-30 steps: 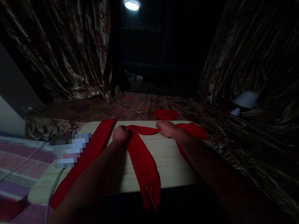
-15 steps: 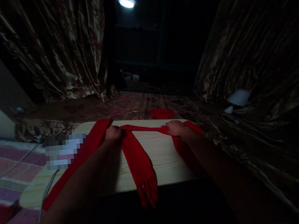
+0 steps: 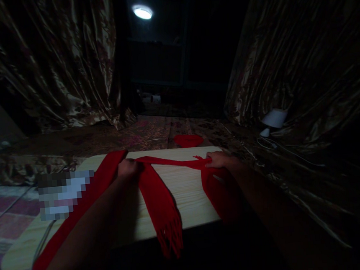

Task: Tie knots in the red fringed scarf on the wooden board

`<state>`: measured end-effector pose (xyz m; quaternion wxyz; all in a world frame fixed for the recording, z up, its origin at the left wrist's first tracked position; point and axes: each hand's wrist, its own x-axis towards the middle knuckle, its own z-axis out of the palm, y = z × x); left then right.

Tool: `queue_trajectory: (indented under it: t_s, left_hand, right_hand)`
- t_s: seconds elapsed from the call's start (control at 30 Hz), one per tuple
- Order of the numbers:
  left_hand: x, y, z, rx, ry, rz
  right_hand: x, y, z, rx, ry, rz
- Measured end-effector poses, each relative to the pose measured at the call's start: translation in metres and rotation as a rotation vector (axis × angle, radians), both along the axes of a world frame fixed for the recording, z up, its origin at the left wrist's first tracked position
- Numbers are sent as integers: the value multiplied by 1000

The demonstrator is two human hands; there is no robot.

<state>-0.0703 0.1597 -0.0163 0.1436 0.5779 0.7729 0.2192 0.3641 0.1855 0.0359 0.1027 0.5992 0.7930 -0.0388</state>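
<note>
A red scarf (image 3: 159, 200) lies across the light wooden tabletop (image 3: 185, 193). My left hand (image 3: 128, 169) is closed on it near the table's far left, and my right hand (image 3: 218, 159) grips it near the far right corner. Between the two hands a narrow strip of the scarf runs fairly straight. One fringed end hangs over the near edge, below and right of my left hand. A long band slopes down the table's left side, partly behind my left forearm. More red cloth drapes below my right hand; my right forearm hides part of it.
Another red cloth piece (image 3: 188, 140) lies beyond the table's far edge. A white lamp (image 3: 275, 118) with a cord stands at the right. Patterned curtains (image 3: 93, 75) flank a dark window. A blurred-out object (image 3: 64, 195) and a cable (image 3: 42, 239) are at the table's left.
The whole view has shifted, so the table sits lower and further left. My hands are slightly further apart, still gripping the scarf. The cloth below my right hand hangs differently.
</note>
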Motion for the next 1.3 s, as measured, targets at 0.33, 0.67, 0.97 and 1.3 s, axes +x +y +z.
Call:
queue_trajectory:
  t_s: [0.33, 0.67, 0.97, 1.3]
  left_hand:
    - [-1, 2, 0, -27, 6, -16]
    - [14, -9, -10, 55, 87, -14]
    - [23, -15, -13, 55, 230, -47]
    - [20, -15, -12, 81, 255, -70]
  right_hand:
    - [-5, -8, 14, -98, 83, -37]
    - [-15, -12, 10, 77, 102, 11]
    - [-16, -20, 16, -165, -7, 52]
    - [-18, -7, 21, 314, 350, -133]
